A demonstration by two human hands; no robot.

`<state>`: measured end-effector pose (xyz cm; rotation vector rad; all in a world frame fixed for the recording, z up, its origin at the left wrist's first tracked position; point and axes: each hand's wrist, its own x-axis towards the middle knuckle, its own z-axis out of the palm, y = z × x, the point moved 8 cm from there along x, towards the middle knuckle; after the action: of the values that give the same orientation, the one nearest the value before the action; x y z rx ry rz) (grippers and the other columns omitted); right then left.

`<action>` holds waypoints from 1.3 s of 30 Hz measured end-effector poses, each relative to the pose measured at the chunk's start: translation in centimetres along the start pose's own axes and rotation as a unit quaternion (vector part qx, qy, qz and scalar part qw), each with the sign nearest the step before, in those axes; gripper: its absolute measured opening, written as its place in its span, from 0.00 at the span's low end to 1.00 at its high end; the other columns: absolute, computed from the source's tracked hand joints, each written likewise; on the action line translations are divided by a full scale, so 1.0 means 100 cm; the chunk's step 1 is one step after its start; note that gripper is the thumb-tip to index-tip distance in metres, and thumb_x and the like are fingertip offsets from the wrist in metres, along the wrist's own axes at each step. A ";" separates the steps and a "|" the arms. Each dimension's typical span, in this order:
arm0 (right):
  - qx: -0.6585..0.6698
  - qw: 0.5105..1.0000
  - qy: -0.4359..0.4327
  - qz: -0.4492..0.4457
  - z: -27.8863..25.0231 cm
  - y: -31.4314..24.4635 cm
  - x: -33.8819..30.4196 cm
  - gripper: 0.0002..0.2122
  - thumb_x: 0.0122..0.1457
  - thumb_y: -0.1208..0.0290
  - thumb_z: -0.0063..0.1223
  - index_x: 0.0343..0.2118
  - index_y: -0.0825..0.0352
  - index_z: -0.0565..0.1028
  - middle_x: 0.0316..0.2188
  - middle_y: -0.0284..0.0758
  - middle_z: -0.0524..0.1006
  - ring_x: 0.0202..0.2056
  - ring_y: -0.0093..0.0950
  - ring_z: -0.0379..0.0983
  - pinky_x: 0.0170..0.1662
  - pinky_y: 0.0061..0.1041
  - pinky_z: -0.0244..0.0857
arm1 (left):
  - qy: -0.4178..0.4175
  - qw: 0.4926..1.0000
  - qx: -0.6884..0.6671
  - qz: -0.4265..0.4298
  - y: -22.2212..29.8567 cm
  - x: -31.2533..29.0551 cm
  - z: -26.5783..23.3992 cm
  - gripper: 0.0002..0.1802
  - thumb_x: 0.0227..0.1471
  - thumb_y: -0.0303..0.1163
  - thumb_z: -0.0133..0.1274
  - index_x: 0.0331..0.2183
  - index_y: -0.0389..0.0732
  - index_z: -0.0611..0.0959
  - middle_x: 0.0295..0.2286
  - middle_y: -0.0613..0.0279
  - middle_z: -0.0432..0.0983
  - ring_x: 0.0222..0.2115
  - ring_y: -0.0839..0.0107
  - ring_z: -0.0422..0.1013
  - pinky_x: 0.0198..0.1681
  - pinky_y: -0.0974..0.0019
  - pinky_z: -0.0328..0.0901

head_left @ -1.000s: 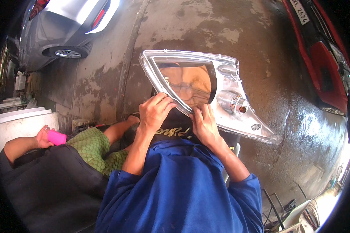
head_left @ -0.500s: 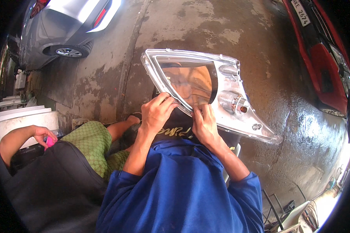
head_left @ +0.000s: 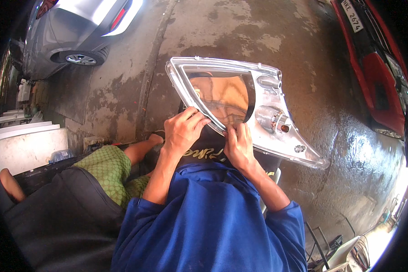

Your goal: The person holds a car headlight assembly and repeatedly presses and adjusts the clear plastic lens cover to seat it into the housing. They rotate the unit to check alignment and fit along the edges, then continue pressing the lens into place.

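A large car headlight assembly [head_left: 267, 140] rests over my lap, silvery with a pointed right end, a clear outer rim and bulb housings on its right half. Its wide opening [head_left: 222, 97] shows an orange-brown, glossy surface. At the near left edge, my left hand [head_left: 184, 130] is closed, thumb and fingers pinching the rim. Close beside it, my right hand [head_left: 239, 144] is closed too, fingertips pressed on the near rim below the opening. Whether a smaller piece sits between the fingertips is hidden.
On my left sits a person in a black top and green patterned shorts [head_left: 104, 167]. White panels [head_left: 27, 147] stand beyond them. A grey car [head_left: 77, 36] is parked at far left, a red car [head_left: 376, 77] at far right. The concrete floor [head_left: 340, 158] looks wet.
Both my hands stay at the same edge, with only slight finger shifts. The neighbour's hand with a pink object has dropped out of sight, and their arm is lowered.
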<state>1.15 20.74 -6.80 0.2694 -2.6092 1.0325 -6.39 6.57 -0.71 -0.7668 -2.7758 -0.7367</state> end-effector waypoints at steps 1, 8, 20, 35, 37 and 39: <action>0.000 1.000 -0.006 0.000 0.001 0.000 0.000 0.12 0.51 0.82 0.57 0.40 0.74 0.73 0.35 0.46 0.68 0.37 0.44 0.67 0.40 0.43 0.63 | 0.004 1.000 0.004 0.004 0.000 0.000 0.000 0.07 0.48 0.36 0.68 0.27 0.45 0.87 0.29 0.68 0.79 0.26 0.63 0.79 0.28 0.62 0.72; 0.001 1.000 -0.022 0.013 0.005 0.002 -0.003 0.13 0.50 0.81 0.57 0.40 0.74 0.74 0.36 0.45 0.68 0.38 0.44 0.67 0.42 0.43 0.63 | 0.016 1.000 0.015 0.013 -0.002 -0.003 0.001 0.07 0.47 0.35 0.68 0.26 0.45 0.86 0.27 0.68 0.79 0.26 0.64 0.78 0.28 0.62 0.72; 0.004 0.999 -0.010 -0.048 0.002 0.000 0.001 0.16 0.49 0.85 0.58 0.43 0.75 0.73 0.36 0.47 0.69 0.37 0.45 0.68 0.40 0.43 0.66 | 0.031 0.999 -0.036 0.000 -0.006 -0.003 0.002 0.05 0.47 0.30 0.67 0.27 0.43 0.86 0.28 0.66 0.79 0.27 0.64 0.78 0.30 0.61 0.73; -0.015 0.999 -0.030 -0.027 0.006 0.003 -0.001 0.15 0.51 0.83 0.56 0.43 0.76 0.74 0.38 0.48 0.70 0.39 0.46 0.68 0.42 0.44 0.65 | 0.046 0.994 -0.102 0.011 -0.010 -0.011 0.002 0.06 0.49 0.27 0.66 0.31 0.40 0.85 0.34 0.60 0.79 0.32 0.61 0.79 0.34 0.61 0.75; -0.019 0.999 -0.020 -0.025 0.005 0.003 0.000 0.14 0.52 0.84 0.55 0.43 0.76 0.74 0.38 0.48 0.70 0.38 0.46 0.68 0.42 0.44 0.65 | 0.072 0.987 -0.141 -0.004 -0.009 -0.010 -0.009 0.07 0.47 0.27 0.68 0.30 0.39 0.86 0.36 0.58 0.80 0.29 0.65 0.79 0.34 0.62 0.74; -0.014 0.999 -0.018 -0.023 0.005 0.002 -0.001 0.14 0.52 0.84 0.55 0.43 0.75 0.74 0.38 0.48 0.70 0.38 0.46 0.68 0.41 0.44 0.65 | 0.138 0.981 -0.129 -0.043 -0.025 -0.001 -0.033 0.06 0.52 0.28 0.63 0.34 0.38 0.86 0.37 0.56 0.81 0.33 0.66 0.79 0.38 0.64 0.74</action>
<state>1.03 20.61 -7.29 0.3417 -2.6353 0.9834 -7.53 3.01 1.11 -0.5378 -2.5055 -1.1429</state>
